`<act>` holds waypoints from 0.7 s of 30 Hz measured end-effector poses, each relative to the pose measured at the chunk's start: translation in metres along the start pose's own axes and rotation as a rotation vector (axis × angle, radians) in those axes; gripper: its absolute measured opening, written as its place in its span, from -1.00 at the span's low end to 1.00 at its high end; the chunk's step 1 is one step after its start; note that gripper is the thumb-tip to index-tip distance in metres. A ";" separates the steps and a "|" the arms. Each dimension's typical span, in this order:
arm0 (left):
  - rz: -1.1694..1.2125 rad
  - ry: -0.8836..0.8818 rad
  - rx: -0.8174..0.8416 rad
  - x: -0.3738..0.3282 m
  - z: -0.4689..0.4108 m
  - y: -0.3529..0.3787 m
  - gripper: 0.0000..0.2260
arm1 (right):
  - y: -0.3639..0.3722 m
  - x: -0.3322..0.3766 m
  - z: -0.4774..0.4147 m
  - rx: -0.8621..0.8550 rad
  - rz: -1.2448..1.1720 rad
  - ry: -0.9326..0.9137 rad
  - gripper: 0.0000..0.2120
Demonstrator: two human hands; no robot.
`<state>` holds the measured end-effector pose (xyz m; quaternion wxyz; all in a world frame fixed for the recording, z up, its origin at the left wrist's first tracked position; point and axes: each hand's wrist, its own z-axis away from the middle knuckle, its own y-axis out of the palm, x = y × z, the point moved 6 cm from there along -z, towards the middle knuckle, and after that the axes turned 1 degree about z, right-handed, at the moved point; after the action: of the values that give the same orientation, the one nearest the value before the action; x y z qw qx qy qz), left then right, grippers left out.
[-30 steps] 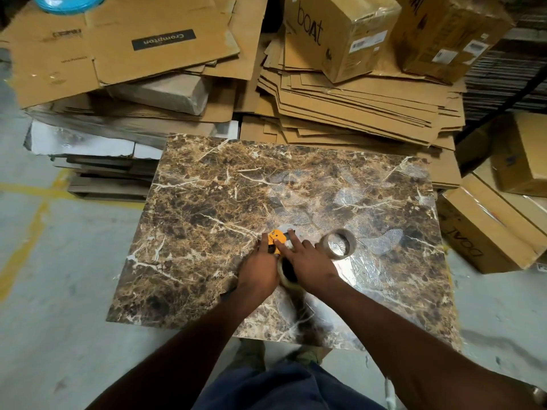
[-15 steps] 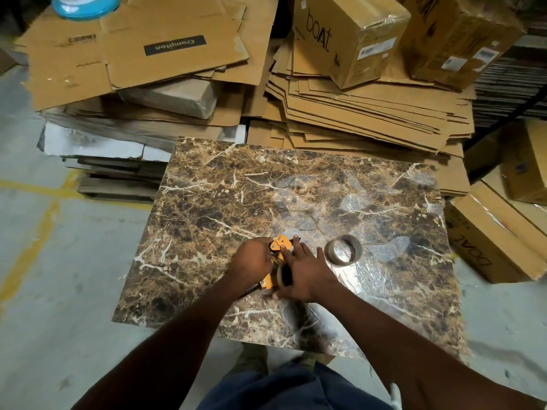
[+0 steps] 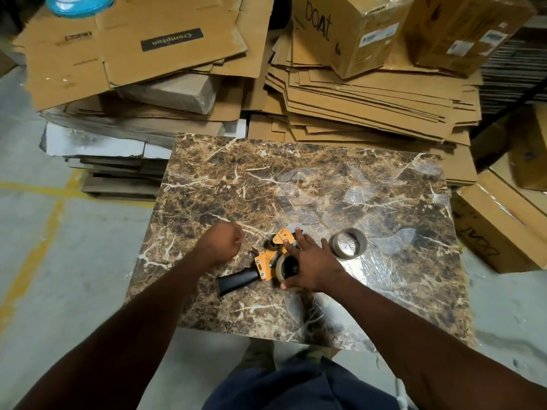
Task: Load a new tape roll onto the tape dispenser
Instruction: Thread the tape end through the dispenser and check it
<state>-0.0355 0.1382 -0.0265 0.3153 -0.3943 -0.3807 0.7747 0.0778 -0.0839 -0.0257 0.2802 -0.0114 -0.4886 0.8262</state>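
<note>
An orange tape dispenser (image 3: 266,258) with a black handle lies flat on the brown marble slab (image 3: 266,179). A tape roll (image 3: 282,269) sits on its hub, and my right hand (image 3: 310,264) wraps around that roll with fingers spread over the orange frame. My left hand (image 3: 220,242) hovers just left of the dispenser as a closed fist, holding nothing that I can see. To the right of my right hand a near-empty brown tape core (image 3: 348,242) lies by itself on the slab.
Stacks of flattened cardboard (image 3: 370,99) and closed cartons (image 3: 349,28) crowd the slab's far side. More cartons (image 3: 500,229) stand on the right. Grey concrete floor with a yellow line (image 3: 38,238) lies to the left. A blue disc (image 3: 80,4) sits at top left.
My left hand has let go of the dispenser and pulled back to the left, baring the black handle. My right hand stays on the tape roll.
</note>
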 end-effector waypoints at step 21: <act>-0.366 0.219 0.011 -0.064 -0.082 -0.010 -0.87 | -0.011 -0.007 -0.011 -0.031 -0.076 -0.081 -0.07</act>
<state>0.0674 0.1206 -0.0268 0.4923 -0.3990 -0.4052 0.6590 0.0918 -0.0742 -0.0238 0.2912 0.0365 -0.5124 0.8070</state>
